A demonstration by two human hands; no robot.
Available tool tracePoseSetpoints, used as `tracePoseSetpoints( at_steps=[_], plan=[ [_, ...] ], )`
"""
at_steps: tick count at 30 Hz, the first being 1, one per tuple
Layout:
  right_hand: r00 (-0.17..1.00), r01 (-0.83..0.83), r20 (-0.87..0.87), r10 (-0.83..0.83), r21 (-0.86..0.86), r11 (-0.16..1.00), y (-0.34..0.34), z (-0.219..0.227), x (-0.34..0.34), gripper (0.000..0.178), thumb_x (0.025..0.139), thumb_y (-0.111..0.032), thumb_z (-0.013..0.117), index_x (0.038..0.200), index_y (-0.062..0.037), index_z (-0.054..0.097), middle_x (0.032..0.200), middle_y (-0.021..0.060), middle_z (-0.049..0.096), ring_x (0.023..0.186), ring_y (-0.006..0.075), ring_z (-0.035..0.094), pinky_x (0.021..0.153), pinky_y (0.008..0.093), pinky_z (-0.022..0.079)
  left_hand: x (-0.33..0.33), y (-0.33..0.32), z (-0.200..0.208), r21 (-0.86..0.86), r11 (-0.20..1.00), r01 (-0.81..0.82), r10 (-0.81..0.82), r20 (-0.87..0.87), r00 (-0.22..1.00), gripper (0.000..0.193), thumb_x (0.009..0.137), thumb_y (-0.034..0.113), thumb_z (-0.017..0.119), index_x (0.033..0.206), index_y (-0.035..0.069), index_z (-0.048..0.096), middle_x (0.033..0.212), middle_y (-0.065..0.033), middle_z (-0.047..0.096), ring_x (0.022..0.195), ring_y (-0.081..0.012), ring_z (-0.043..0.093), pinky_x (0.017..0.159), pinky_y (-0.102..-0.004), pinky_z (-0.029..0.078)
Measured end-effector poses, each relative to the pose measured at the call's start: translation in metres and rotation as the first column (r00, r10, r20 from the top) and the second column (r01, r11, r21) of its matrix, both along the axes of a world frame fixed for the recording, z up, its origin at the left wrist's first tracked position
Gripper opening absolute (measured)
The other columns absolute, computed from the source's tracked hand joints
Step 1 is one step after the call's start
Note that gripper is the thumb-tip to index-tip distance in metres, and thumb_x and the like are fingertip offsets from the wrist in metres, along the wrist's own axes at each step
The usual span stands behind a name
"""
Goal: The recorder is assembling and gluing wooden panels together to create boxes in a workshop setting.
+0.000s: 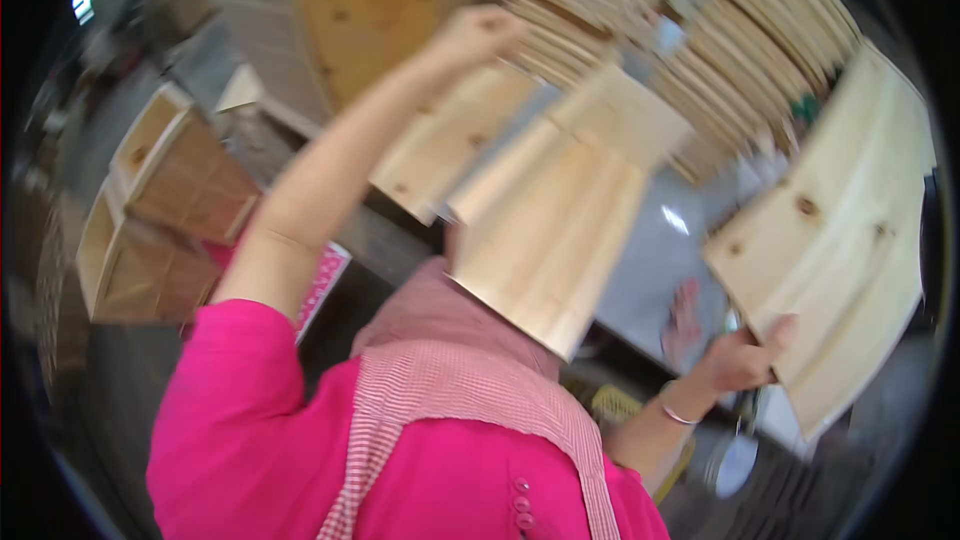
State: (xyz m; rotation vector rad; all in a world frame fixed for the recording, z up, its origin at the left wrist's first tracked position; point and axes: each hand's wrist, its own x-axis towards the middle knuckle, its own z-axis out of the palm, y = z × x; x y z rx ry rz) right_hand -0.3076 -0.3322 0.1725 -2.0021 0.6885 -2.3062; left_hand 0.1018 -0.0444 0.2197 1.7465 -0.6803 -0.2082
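My right hand (742, 361) grips the lower edge of a pale wooden panel (835, 230) with dark knots, held up and tilted at the right. My left hand (485, 35) is raised at the far side, its fingers curled closed. Blur hides what it holds, if anything. Below it lies a knotty board (455, 140). Between my arms, close to my chest, an angled wooden piece (560, 230) made of joined pale boards stands on or over the grey worktable (650, 250); its support is hidden.
Stacks of thin boards (770, 35) stand behind the table. A large wooden box (375, 15) is at the far left. Nearer on the left are open wooden boxes (185, 175). A pinkish crumpled thing (683, 325) lies on the table, and a yellow basket (615, 405) sits below its edge.
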Motion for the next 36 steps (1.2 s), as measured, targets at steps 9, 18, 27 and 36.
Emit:
tracePoseSetpoints(
  at_steps=[9,18,27,36],
  plan=[
    [0.919,-0.17,-0.116,0.376,0.745,0.645,0.126,-0.081,-0.116,0.039,0.096,-0.014,0.064,0.124,0.0128,0.057,0.122,0.0199,0.063,0.103,0.0264,0.064,0.093,0.0401,0.051,0.004,-0.141,0.005,0.265,0.958,0.109,-0.082,-0.109,0.991,0.054,0.097,0.045,0.061,0.137,0.01,0.056,0.132,-0.0075,0.06,0.122,-0.0241,0.057,0.094,-0.0413,0.049],
    [0.804,-0.317,0.04,0.594,0.873,0.37,0.11,-0.119,-0.082,0.04,0.092,-0.004,0.068,0.126,0.0104,0.054,0.118,0.0155,0.063,0.103,0.0209,0.063,0.09,0.0329,0.051,0.03,-0.197,-0.011,0.442,0.83,0.339,-0.295,-0.168,0.941,0.069,0.097,0.045,0.057,0.155,0.017,0.031,0.153,-0.0119,0.041,0.135,-0.0371,0.044,0.098,-0.0634,0.045],
    [0.756,-0.267,-0.066,0.651,0.877,0.399,0.126,-0.095,-0.046,0.029,0.091,-0.003,0.067,0.116,0.0085,0.061,0.104,0.0143,0.068,0.093,0.0194,0.066,0.079,0.0306,0.053,0.084,-0.237,-0.055,0.532,0.785,0.317,-0.427,0.095,0.899,0.058,0.095,0.036,0.062,0.146,0.011,0.049,0.14,-0.0118,0.057,0.12,-0.0264,0.057,0.096,-0.0395,0.051],
    [0.706,-0.283,-0.137,0.695,0.845,0.454,0.139,-0.098,-0.029,0.025,0.09,-0.003,0.068,0.112,0.0081,0.064,0.1,0.0158,0.069,0.088,0.0222,0.068,0.076,0.0312,0.053,0.183,-0.293,-0.106,0.862,0.49,-0.128,-0.809,0.504,0.301,0.031,0.088,0.029,0.06,0.102,0.004,0.073,0.096,-0.0153,0.073,0.077,-0.0304,0.069,0.07,-0.0411,0.056]
  ],
)
